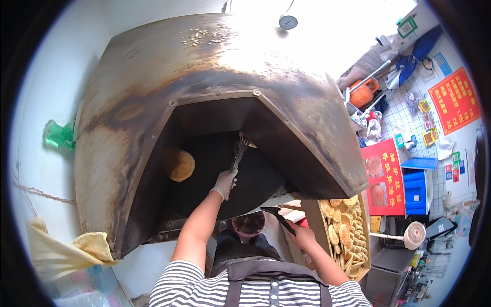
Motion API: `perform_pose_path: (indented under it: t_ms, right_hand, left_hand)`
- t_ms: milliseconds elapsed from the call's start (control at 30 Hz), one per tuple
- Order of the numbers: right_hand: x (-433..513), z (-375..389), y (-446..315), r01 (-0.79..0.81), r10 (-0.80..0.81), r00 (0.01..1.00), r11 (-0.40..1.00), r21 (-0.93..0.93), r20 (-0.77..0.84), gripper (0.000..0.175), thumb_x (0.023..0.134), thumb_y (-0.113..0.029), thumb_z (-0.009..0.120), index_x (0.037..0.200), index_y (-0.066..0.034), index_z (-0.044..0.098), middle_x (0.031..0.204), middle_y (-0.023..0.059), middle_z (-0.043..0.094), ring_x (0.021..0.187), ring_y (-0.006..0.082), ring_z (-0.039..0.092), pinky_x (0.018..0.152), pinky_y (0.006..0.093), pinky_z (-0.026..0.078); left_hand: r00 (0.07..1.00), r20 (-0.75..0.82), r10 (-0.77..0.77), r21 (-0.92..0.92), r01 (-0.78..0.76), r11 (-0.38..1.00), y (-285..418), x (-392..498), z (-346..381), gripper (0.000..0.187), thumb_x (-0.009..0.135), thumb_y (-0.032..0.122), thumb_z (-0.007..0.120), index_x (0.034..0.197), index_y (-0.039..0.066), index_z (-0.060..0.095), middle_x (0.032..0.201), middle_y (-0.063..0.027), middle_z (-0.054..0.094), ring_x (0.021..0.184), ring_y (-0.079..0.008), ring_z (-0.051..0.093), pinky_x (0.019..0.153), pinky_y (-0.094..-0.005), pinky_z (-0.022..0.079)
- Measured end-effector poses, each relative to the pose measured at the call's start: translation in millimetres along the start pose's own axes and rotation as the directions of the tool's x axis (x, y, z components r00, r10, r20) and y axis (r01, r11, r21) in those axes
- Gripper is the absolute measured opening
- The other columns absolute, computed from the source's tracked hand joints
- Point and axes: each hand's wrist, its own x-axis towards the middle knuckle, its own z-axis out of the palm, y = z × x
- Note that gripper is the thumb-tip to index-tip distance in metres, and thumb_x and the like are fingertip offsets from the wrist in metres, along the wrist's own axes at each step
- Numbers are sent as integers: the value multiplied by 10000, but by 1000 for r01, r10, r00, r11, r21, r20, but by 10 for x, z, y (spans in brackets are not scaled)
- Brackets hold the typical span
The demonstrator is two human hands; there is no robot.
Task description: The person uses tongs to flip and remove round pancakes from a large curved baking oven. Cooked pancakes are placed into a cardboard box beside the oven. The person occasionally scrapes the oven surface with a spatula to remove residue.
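Note:
My left hand (225, 184), in a pale glove, reaches inside a soot-stained metal oven (126, 126) and grips metal tongs (238, 151). The tongs' tips are beside a flatbread (252, 145) that is mostly hidden by the oven's right wall. Another round browned flatbread (183, 166) lies to the left on the dark round baking plate (215, 195). Outside the oven mouth, my bare right hand (303, 236) holds a black-handled tool (282, 219), its dark end pointing to the plate's edge. Whether the tongs are closed on the bread cannot be told.
Right of my right hand stands a box (364, 264) of stacked flatbreads. A pink basin (248, 225) is on the floor below the plate. A yellow cloth (65, 249) hangs at the oven's left corner. Farther right are a small fan (414, 235), blue bin (416, 192) and orange gas cylinder (363, 93).

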Motion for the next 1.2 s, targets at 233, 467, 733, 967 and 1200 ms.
perform_pose_path:
  t_ms: [233, 467, 733, 967, 1200]
  right_hand:
    - [-135, 144, -10, 106, -105, 994, 991, 75, -27, 524, 730, -227, 605, 1231, -238, 453, 867, 172, 607, 773, 335, 591, 681, 430, 468]
    - [-186, 145, 184, 84, -86, 995, 996, 42, 40, 533, 756, -254, 580, 1259, -269, 406, 868, 166, 611, 781, 337, 593, 678, 433, 472]
    - [195, -16, 14, 191, -191, 981, 981, -27, -22, 526, 742, -249, 590, 1244, -253, 431, 792, 165, 609, 747, 337, 596, 661, 421, 473]
    - [564, -243, -281, 144, -122, 977, 983, 116, -175, 545, 749, -231, 597, 1261, -250, 410, 882, 196, 607, 802, 370, 582, 702, 440, 466]
    - [1512, -311, -916, 338, -318, 895, 941, 10, -311, 521, 775, -240, 533, 1272, -193, 384, 896, 240, 585, 799, 415, 566, 715, 474, 457]
  left_hand:
    - [999, 13, 42, -77, -41, 996, 113, 359, 265, 247, 843, 323, 548, 863, 78, 532, 628, -18, 531, 485, -103, 465, 442, -246, 397]
    - [977, -174, 120, -418, -184, 890, -983, -575, 381, 260, 892, 292, 476, 979, 52, 527, 710, -32, 552, 536, -106, 493, 479, -228, 426]
    - [945, -321, -65, -854, -259, 450, -1261, -735, 593, 196, 892, 280, 482, 1034, 146, 470, 865, -34, 563, 722, -148, 536, 628, -279, 467]
    - [951, -306, -33, -923, -288, 257, -1116, -722, 732, 195, 896, 283, 471, 1037, 148, 466, 914, -40, 552, 798, -165, 526, 709, -295, 456]
    - [967, -249, -56, -938, -226, 264, -1124, -886, 645, 258, 866, 310, 522, 1049, 141, 454, 918, -48, 538, 804, -184, 515, 717, -326, 441]
